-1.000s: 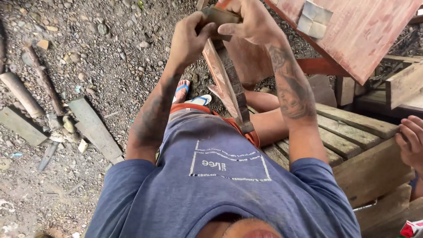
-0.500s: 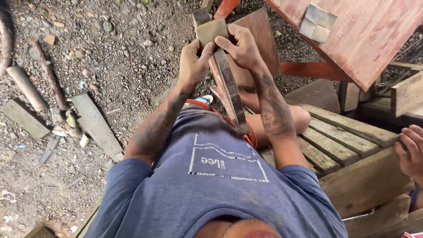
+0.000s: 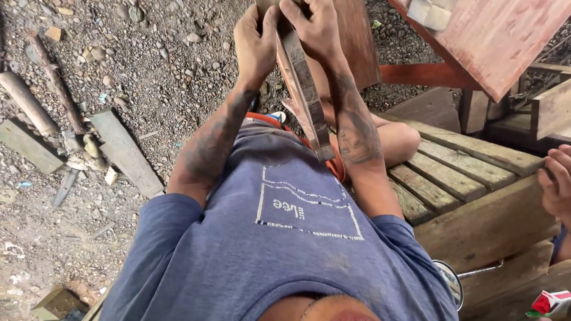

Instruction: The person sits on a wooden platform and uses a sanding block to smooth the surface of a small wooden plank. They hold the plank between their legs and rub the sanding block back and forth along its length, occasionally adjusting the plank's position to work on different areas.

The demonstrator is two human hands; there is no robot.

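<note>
Both hands, left hand (image 3: 257, 44) and right hand (image 3: 312, 27), clamp the far end of a narrow wooden strip (image 3: 306, 95). Risk: near end unsupported; a loosened grip lets it twist or drop.

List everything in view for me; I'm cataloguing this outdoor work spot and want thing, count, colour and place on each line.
curved wooden piece: one, brown, held upright between both hands, lower end against the shirt
wooden bench: one, weathered brown slats, under the person at right
reddish board: one, red-brown, top right
flat plank: one, grey, on the gravel at left
log: one, pale brown, far left
gravel ground: grey-brown, left half
other person's hand: one, right edge
blue shirt: one, on the person
left hand: fingers wrapped on the piece's top
right hand: fingers gripping the top from the other side
</note>
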